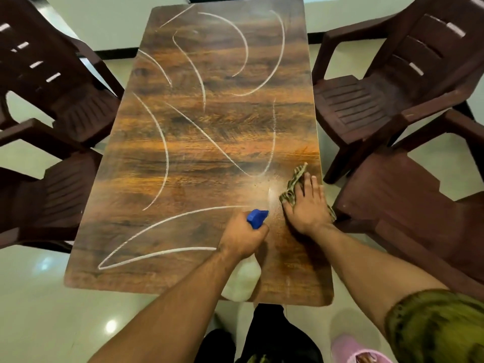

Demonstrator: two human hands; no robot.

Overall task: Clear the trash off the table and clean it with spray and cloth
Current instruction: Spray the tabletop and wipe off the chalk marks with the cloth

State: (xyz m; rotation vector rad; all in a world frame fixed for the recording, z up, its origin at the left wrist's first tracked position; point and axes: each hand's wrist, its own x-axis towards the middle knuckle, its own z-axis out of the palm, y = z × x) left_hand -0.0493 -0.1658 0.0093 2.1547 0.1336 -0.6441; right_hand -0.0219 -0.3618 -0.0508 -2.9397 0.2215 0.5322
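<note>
My left hand (242,238) grips the neck of a white spray bottle (242,282) with a blue trigger head (257,218), held above the near part of the wooden table (183,153). A faint mist hangs just ahead of the nozzle. My right hand (307,205) lies flat, fingers straight, pressing a striped green-brown cloth (294,183) onto the table near its right edge. Several curved white lines mark the tabletop.
Dark brown plastic chairs stand round the table: two on the left (52,82) (49,195) and two on the right (398,82) (408,205). The floor (47,310) is glossy pale tile. A pink slipper (356,352) shows at the bottom right.
</note>
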